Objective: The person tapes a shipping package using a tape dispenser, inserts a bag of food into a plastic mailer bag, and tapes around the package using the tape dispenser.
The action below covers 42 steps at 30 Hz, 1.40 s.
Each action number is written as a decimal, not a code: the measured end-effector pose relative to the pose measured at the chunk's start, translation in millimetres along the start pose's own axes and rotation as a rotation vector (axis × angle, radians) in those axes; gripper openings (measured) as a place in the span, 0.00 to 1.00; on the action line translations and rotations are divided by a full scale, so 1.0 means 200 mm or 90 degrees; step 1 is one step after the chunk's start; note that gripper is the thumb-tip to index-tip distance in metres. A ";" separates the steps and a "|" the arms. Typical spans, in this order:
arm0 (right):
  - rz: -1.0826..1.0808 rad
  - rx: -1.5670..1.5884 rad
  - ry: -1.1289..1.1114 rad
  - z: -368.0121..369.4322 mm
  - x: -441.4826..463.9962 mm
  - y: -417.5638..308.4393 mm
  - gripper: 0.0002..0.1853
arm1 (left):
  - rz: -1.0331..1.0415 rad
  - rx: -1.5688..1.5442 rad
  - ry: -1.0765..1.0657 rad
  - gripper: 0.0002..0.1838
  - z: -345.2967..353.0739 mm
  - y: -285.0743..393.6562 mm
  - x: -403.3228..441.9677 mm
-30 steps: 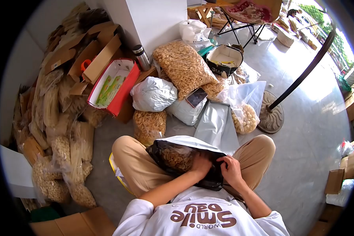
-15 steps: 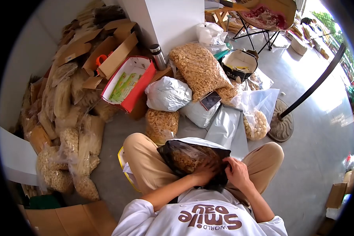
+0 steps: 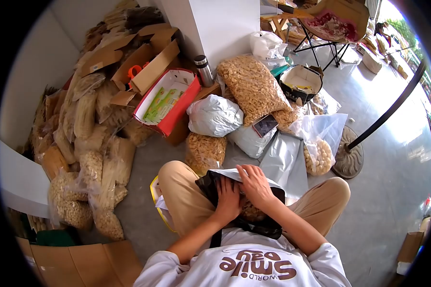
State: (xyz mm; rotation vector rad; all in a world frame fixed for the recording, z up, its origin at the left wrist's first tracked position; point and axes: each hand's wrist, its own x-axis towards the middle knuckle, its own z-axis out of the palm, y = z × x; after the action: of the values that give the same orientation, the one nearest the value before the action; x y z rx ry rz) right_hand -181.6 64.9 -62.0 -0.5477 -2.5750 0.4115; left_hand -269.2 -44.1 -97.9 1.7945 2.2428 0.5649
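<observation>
In my lap lies a plastic mailer bag, black inside and pale outside, its mouth spread wide. Inside it, brown dried pieces in clear plastic show below my hands. My left hand rests on the black inner side, fingers stretched out and pointing away from me. Crossing toward the middle, my right hand has its fingers over the pale flap at the far edge, and the thumb side is under it. Part of the contents is hidden by both hands.
Ahead lie a large bag of dried pieces, a grey wrapped parcel, a phone and a flat silver mailer. A red box and a flask stand left of these. Several filled bags pile up at left; a pole base stands right.
My left hand has come out from inside the bag onto its far inner side. My right hand has moved from the right edge to the far flap. The view has shifted slightly.
</observation>
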 end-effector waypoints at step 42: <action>0.297 0.029 -0.089 -0.22 -0.38 0.05 0.23 | -0.743 -0.996 -0.026 0.08 0.22 -0.20 -0.29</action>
State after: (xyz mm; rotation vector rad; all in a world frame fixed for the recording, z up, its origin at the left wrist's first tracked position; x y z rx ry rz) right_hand -95.0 48.2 -57.7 -1.1446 -2.5455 0.6807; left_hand -274.5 -100.7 -158.4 -0.2428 1.4044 1.2884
